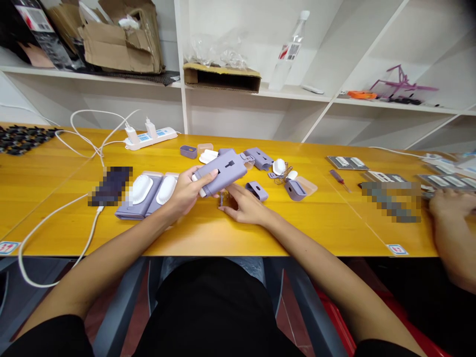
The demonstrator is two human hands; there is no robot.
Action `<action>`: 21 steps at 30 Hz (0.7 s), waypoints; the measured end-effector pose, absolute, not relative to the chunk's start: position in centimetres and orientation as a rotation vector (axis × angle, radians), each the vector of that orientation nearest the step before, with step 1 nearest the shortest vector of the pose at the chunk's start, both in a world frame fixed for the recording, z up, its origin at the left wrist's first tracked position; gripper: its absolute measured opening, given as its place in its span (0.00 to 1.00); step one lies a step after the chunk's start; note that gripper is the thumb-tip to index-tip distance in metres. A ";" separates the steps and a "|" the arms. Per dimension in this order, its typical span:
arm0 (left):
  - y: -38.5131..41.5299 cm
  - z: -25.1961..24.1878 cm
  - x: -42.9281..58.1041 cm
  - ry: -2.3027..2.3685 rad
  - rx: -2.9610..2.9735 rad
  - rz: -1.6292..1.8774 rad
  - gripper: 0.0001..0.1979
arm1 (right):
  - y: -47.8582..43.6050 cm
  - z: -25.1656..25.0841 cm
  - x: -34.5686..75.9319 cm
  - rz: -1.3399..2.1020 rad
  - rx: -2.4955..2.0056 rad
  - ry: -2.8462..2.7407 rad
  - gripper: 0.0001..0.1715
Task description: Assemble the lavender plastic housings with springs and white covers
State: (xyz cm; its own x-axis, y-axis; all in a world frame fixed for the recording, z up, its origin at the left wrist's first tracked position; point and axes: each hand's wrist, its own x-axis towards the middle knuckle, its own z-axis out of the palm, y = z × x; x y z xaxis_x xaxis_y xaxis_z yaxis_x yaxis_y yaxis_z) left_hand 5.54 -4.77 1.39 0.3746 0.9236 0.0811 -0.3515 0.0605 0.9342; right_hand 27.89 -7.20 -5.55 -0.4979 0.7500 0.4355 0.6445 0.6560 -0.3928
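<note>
My left hand [186, 191] is closed around a lavender plastic casing [224, 171], held tilted above the table. Dark cutouts show in its upper face and a white edge at its near-left end. Just below it, my right hand [245, 206] curves with thumb and fingers around a small shiny piece [222, 199], too small to name; the fingertips are partly hidden. Two lavender cases with white oval parts [142, 190] lie left of my left hand. Beyond my hands are an open lavender shell [257, 190], a bigger lavender casing [259, 157] and thin metal wire pieces [284, 174].
A phone [111, 186] with a white cable lies left, before a power strip [151, 138]. To the right are a screwdriver [339, 179], metal plates [347, 162] and another person's hand [451, 203]. A shelf [230, 106] with a bottle [289, 54] stands behind the table.
</note>
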 end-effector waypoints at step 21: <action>-3.1 1.9 4.2 0.837 1.119 1.063 0.28 | -6.8 -4.0 30.6 0.596 -0.930 -1.678 0.42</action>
